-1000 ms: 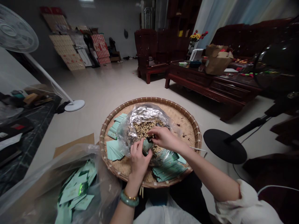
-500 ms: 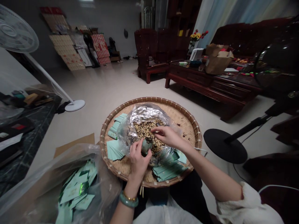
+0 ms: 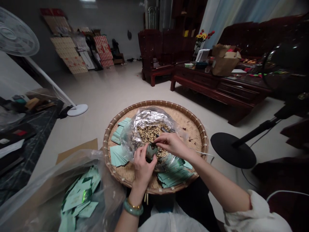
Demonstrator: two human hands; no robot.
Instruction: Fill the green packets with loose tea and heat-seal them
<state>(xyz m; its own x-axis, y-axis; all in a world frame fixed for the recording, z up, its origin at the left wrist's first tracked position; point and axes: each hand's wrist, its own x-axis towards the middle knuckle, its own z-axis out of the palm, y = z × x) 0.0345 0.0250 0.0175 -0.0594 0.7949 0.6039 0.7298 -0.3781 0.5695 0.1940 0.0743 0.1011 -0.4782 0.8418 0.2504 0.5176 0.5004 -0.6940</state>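
My left hand [image 3: 142, 164] grips a small green sachet [image 3: 151, 150] upright, its mouth facing up with dark curled bits showing there. Thumb and finger of my right hand [image 3: 168, 141] are pinched together at that mouth; what they hold is too small to make out. Both hands are over a clear plastic bag [image 3: 151, 116] spread open and filled with a loose dried mix [image 3: 146, 133] of dark and yellow bits, like tea leaves. A dark, slim handle-like thing [image 3: 165, 130] lies in the mix beyond my right hand. Fanned green sachets [image 3: 174, 175] lie below my right wrist.
A round woven bamboo tray [image 3: 202, 130] carries the bag, with more green sachets [image 3: 118, 155] along its left side. At lower left, a large clear bag [image 3: 106, 183] contains many green packets [image 3: 77, 196]. A white fan [image 3: 77, 109] and a black fan [image 3: 233, 150] flank the tray.
My right hand has moved left and down from over the mix to the sachet's mouth, its fingers now pinched. More of the dark handle shows. My left hand keeps its place.
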